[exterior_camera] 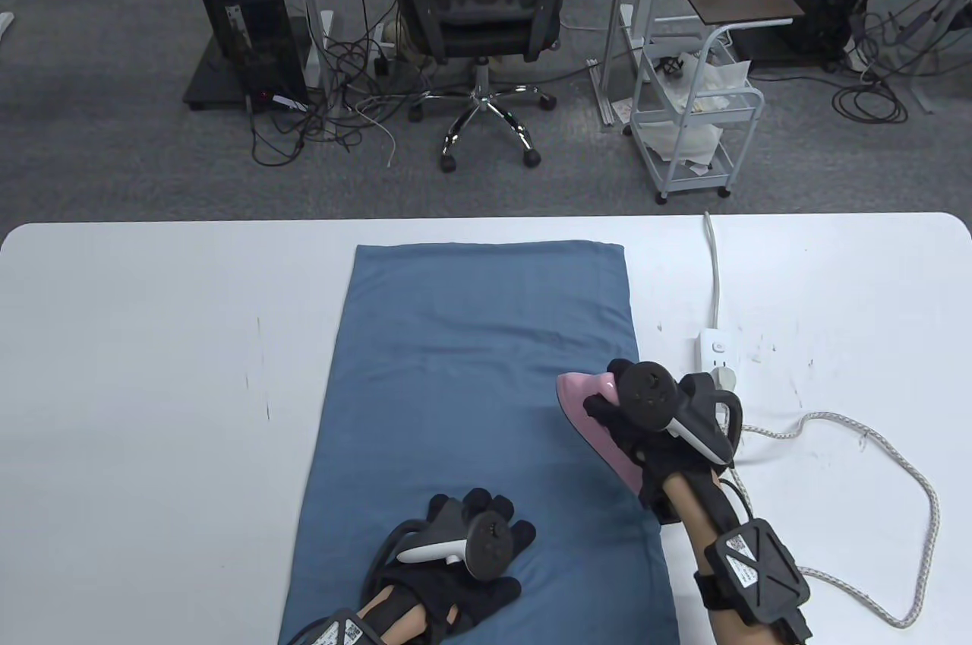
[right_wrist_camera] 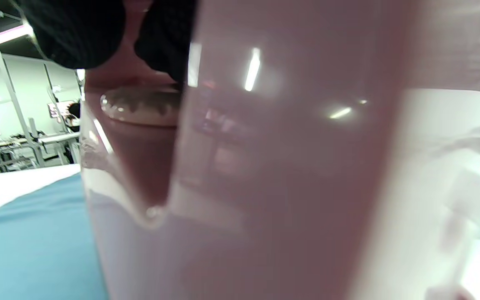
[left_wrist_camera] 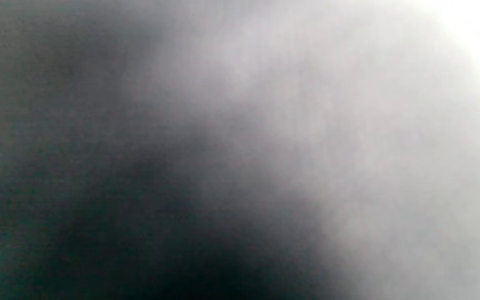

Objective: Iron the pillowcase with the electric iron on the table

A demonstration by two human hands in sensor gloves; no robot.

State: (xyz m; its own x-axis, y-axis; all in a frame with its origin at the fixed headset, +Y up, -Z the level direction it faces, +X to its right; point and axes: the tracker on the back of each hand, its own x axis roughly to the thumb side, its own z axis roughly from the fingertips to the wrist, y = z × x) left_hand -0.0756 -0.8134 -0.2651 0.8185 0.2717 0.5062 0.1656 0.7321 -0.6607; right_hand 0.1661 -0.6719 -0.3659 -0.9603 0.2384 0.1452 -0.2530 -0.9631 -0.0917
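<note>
Most of the blue pillowcase lies flat with ironing judged under way: right hand grips the pink iron at its right edge, left hand rests spread, palm down, on its near end.

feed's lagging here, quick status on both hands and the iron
Right hand grips pink iron at pillowcase right edge. Left hand rests flat on the near end. Iron's cord loops on table, right of fabric, clear of it.
</note>
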